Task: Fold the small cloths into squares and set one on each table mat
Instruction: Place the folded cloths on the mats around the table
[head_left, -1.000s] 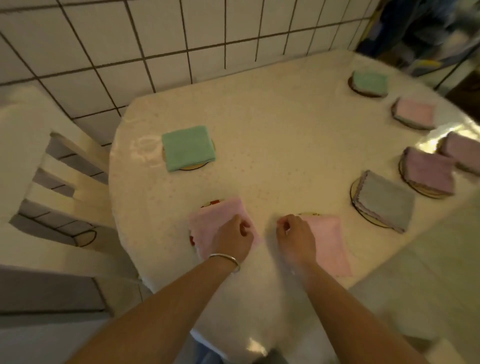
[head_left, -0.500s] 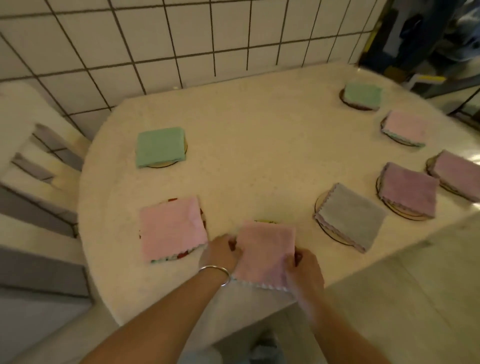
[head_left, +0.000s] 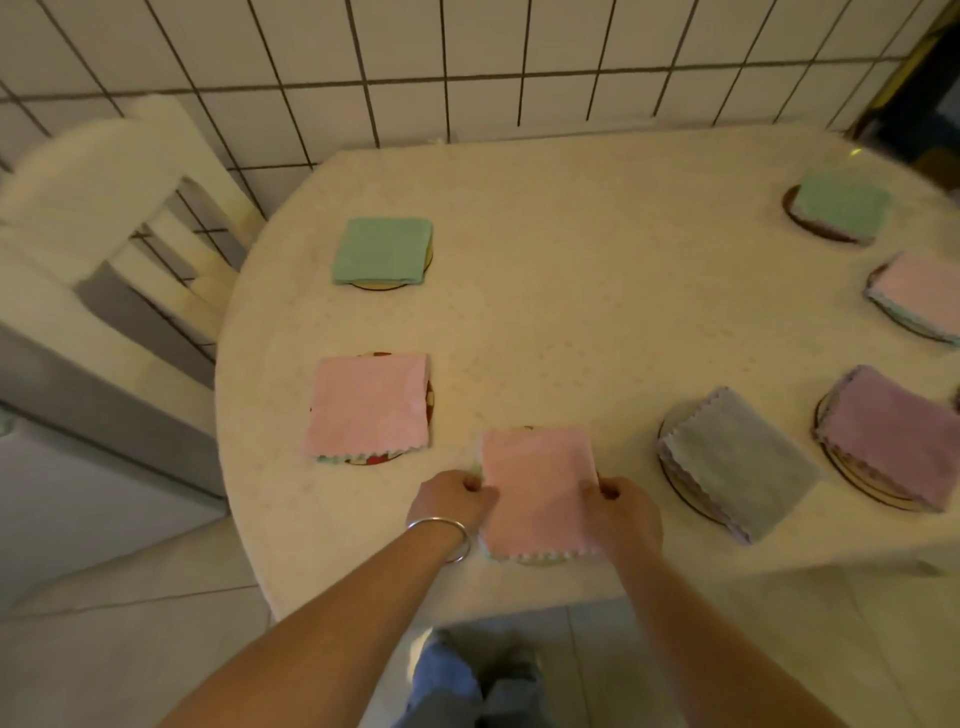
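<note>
A cream oval table (head_left: 571, 291) stands against a white tiled wall (head_left: 467, 57), with a white slatted chair (head_left: 119, 218) at its left end. You look down on it from the near edge, both bare forearms reaching forward.

Your left hand (head_left: 454, 499), a silver bangle (head_left: 441, 535) on its wrist, pinches the left edge of a folded pink cloth (head_left: 537, 488). Your right hand (head_left: 621, 514) grips the cloth's right edge, fingers curled around it. The cloth lies as a square at the table's near edge, over a round mat (head_left: 540, 560) that shows only as a sliver below its scalloped hem.

Measured from that cloth: just to its left and slightly farther away lies a second pink square (head_left: 371, 408) on a red-patterned mat (head_left: 374, 458). Beyond that one, a green square (head_left: 382, 252) covers a pale mat (head_left: 379, 285). To the right sits a grey cloth (head_left: 737, 462) on a wooden mat (head_left: 675, 483), then a purple cloth (head_left: 893, 431). Farther back on the right are a pale pink cloth (head_left: 922, 293) and another green cloth (head_left: 839, 208) on a dark mat (head_left: 821, 234).

Below the table edge, blue jeans (head_left: 441, 680) show over the tiled floor (head_left: 130, 649).
</note>
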